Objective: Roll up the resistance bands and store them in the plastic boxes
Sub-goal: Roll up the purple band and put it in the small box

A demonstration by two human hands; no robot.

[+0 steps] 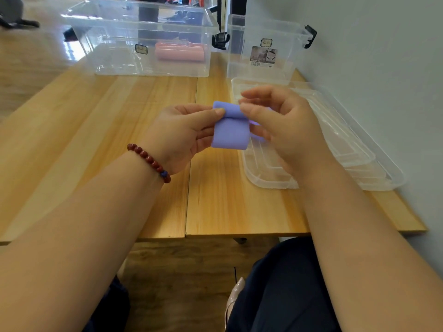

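A purple resistance band [230, 130] is held above the wooden table [119, 144], its top part rolled over and a flat flap hanging down. My left hand [182, 133] pinches the roll's left end between thumb and fingers. My right hand [280, 123] pinches the right end, fingers curled over the band. A rolled pink band [179, 52] lies inside the large clear plastic box [100, 56] at the back. A smaller, taller clear box [266, 27] stands to its right; nothing shows inside it.
Two clear lids [359, 149] lie stacked on the table's right side, under my right hand. A grey wall runs along the right. The table's front edge is near my lap.
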